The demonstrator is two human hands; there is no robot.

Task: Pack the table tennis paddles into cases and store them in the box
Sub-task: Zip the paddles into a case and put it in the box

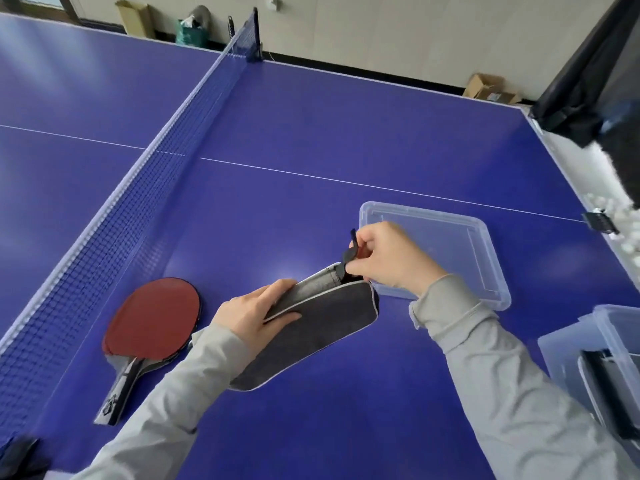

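Note:
A dark grey paddle case (311, 327) with pale piping is lifted off the blue table, its far end up. My left hand (256, 313) grips its upper edge. My right hand (391, 258) pinches a black zipper pull (348, 252) at the case's far end, where the lining shows. A red-faced paddle (152, 317) lies flat on the table to the left, its handle pointing toward me, seemingly on top of another dark piece. A clear plastic box (613, 358) stands at the right edge with a dark case inside it.
A clear plastic lid (491, 258) lies flat on the table just beyond my right hand. The net (145, 188) runs along the left. White balls (623, 230) sit in a tray past the table's right edge, under a black hanging net.

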